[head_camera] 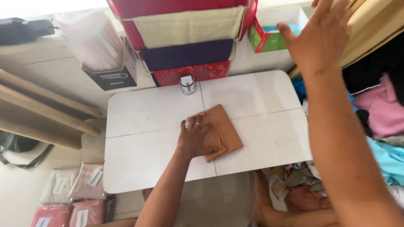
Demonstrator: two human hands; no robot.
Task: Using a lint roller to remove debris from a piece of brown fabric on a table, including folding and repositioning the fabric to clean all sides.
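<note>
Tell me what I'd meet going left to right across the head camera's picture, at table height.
Pink cloth packets in clear wrap on the floor → left hand pressing flat → folded orange-brown cloth on the white table → raised right hand → pink garment in the clothes pile.

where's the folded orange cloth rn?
In the head view the folded orange cloth lies near the middle of the white table, pressed flat under the left hand, with a small glass jar beyond it toward the table's far edge.
</note>
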